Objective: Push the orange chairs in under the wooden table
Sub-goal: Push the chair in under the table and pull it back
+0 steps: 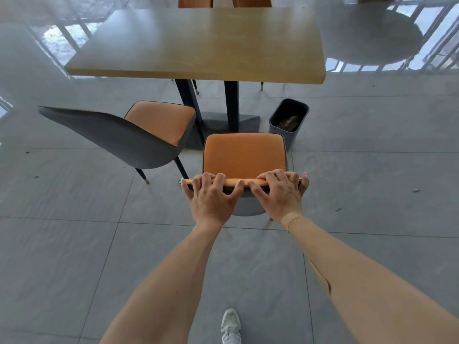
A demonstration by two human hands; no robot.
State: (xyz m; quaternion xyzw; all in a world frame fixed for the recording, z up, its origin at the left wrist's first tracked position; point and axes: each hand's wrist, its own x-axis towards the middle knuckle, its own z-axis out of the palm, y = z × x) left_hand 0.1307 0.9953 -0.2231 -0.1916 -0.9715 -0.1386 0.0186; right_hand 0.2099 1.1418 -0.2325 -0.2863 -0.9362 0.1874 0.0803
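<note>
An orange-seated chair (244, 153) with a grey shell stands just in front of me, facing the wooden table (198, 45). My left hand (211, 194) and my right hand (280, 192) both grip the top edge of its backrest, side by side. Its seat lies short of the table's near edge, close to the dark table legs (231, 105). A second orange chair (159, 121) stands to the left, turned sideways, its grey back pointing left and its seat partly beside the table legs.
A dark waste bin (288, 120) with some litter stands right of the table base, close to the held chair's front right corner. More orange chair backs (196, 1) show beyond the table's far side. A round grey table (367, 36) is at upper right. My shoe (231, 326) is on the tiled floor.
</note>
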